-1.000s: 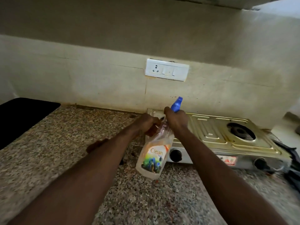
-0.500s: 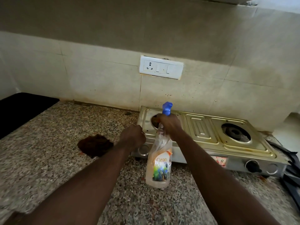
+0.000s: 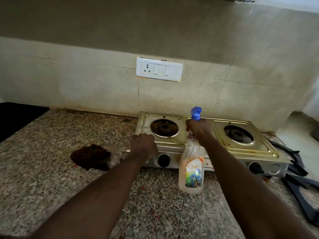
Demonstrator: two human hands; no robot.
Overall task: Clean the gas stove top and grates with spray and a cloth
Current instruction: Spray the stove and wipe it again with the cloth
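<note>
Both hands (image 3: 144,147) (image 3: 198,129) fisted — arms outstretched

White switchboard (image 3: 159,69) on tiled wall (image 3: 86,80)

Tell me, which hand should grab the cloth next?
Probably the left hand: it holds nothing and is nearer the cloth on the counter. The right hand is busy holding the spray bottle.
</note>
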